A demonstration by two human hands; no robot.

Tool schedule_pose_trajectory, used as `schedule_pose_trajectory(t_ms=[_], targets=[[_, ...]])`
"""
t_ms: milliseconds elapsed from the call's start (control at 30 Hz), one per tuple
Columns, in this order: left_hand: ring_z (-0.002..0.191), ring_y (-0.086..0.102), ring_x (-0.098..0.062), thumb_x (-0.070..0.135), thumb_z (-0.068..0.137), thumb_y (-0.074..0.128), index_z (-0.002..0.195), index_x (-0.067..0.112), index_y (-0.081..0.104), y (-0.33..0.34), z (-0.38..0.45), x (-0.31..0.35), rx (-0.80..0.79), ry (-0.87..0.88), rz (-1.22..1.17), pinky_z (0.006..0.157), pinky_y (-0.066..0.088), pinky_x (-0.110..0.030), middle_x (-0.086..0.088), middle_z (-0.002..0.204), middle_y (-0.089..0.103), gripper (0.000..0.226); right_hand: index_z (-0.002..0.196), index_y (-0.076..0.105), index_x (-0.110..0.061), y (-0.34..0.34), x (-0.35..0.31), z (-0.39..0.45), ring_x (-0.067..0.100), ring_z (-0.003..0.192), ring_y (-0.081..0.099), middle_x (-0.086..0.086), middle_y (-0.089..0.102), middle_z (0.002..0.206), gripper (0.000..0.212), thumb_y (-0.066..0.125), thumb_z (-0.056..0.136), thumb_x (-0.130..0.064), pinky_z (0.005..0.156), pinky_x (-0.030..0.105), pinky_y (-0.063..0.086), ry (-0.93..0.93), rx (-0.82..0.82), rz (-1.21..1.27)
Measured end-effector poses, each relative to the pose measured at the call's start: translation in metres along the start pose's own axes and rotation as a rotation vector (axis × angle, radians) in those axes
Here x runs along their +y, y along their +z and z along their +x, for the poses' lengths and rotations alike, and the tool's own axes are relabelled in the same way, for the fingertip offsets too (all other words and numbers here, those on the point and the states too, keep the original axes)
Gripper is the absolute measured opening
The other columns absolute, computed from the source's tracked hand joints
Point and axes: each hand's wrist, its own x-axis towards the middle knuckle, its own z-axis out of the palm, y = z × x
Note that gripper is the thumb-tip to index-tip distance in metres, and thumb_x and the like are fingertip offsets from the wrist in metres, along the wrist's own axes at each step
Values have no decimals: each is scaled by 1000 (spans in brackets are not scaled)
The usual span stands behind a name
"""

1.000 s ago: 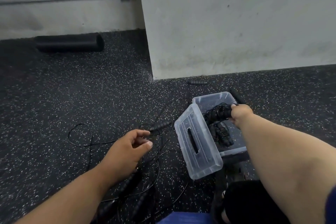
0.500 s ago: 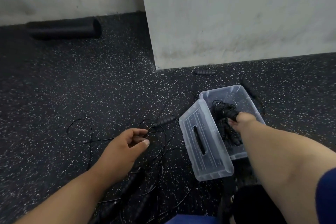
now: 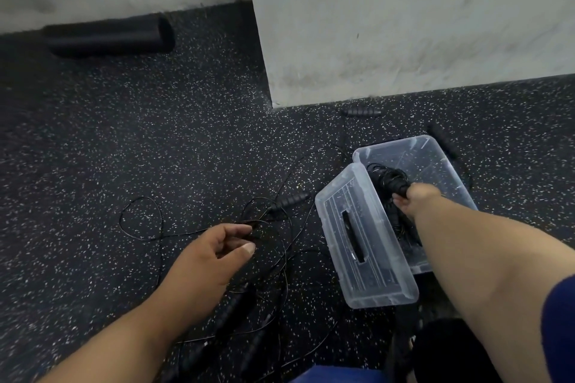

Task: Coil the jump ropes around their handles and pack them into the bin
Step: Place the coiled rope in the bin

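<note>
Head view: we judge the job partly done. Our right hand (image 3: 418,199) grips a coiled jump rope (image 3: 390,179) down inside the clear bin (image 3: 448,165), its long axis running from our hand toward the bin's far-left corner. Our left hand (image 3: 214,255), fingers loosely curled and holding nothing, hovers over the loose ropes (image 3: 280,227) on the floor, not yet coiled.
</note>
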Motion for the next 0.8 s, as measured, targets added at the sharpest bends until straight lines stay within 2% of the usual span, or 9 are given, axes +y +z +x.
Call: schedule_pose_trajectory(t_ms=[67,200,300,333,367,433,467,533,800], targets=[[104,72,-11,33,98,70,117,45,68,0,-1,-1,1,-12,-8,102,56,-41,10,112,76,22,145,48,-12,2,10,6,22,64,61,11,62,81,40,28,111,-6,73,35,56,48,-25,-71],[103,72,-6,33,97,71,118,44,68,0,0,-2,-6,-28,2,103,55,-38,11,111,77,23,98,53,-6,6,44,4,20,29,57,8,60,42,28,29,112,-5,27,30,45,78,-107,-320],[102,72,-6,34,97,71,118,44,68,-1,2,-4,-8,-30,5,103,55,-39,10,111,77,23,91,55,-1,9,50,-6,19,26,54,11,60,43,28,32,109,0,25,30,43,-19,-91,-604],[103,72,-8,34,97,71,118,44,68,-1,2,-4,-9,-28,4,103,55,-40,10,111,76,23,99,58,2,13,46,-10,20,38,65,18,68,58,27,33,108,1,33,31,51,-25,-101,-616],[103,72,-8,34,98,71,118,44,68,-1,3,-4,-8,-29,4,103,55,-41,9,111,76,23,114,61,4,15,41,-10,22,67,77,25,74,88,27,35,108,2,60,32,63,-59,-100,-656],[104,72,-9,34,98,71,117,45,69,-1,4,-6,-9,-31,5,104,55,-43,10,111,77,22,144,50,5,16,28,-8,31,134,58,25,55,147,37,38,109,-2,114,36,44,-135,-83,-874],[104,72,-9,35,97,71,115,47,69,-2,4,-7,-13,-31,4,104,55,-44,10,112,77,22,150,46,3,17,24,-14,31,145,46,20,45,157,41,38,110,-4,119,37,35,-217,-81,-1096],[104,72,-10,37,97,71,112,54,69,-4,4,-8,-15,-26,10,103,55,-44,11,111,76,22,149,50,-3,15,21,-21,29,145,46,13,47,158,41,40,109,-7,114,35,39,-338,-18,-1239],[101,71,-8,39,97,72,117,45,68,-7,-7,-7,4,29,37,97,57,-36,12,107,75,22,132,63,-8,28,7,-67,35,123,60,13,66,128,34,41,107,-12,94,37,47,-517,60,-849]])
